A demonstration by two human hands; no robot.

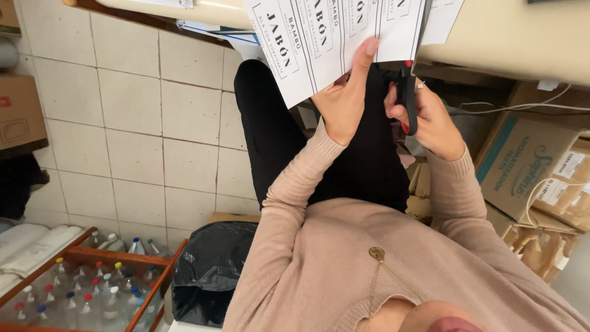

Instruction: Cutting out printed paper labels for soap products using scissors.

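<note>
White paper sheet of printed labels [335, 37] is up in front of the person, above the lap, and the left hand [344, 98] pinches its lower edge, thumb on the front. Right hand [430, 117] is closed through the black handles of the scissors [407, 92], blades running up into the sheet's right side. Beige worktop [522, 37] sits just behind. Down on the tiled floor [135, 123], a black bin bag [209, 270] beside a wooden crate of bottles [92, 289].

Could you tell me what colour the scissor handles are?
Black with red trim, seen in the head view: scissors.
</note>
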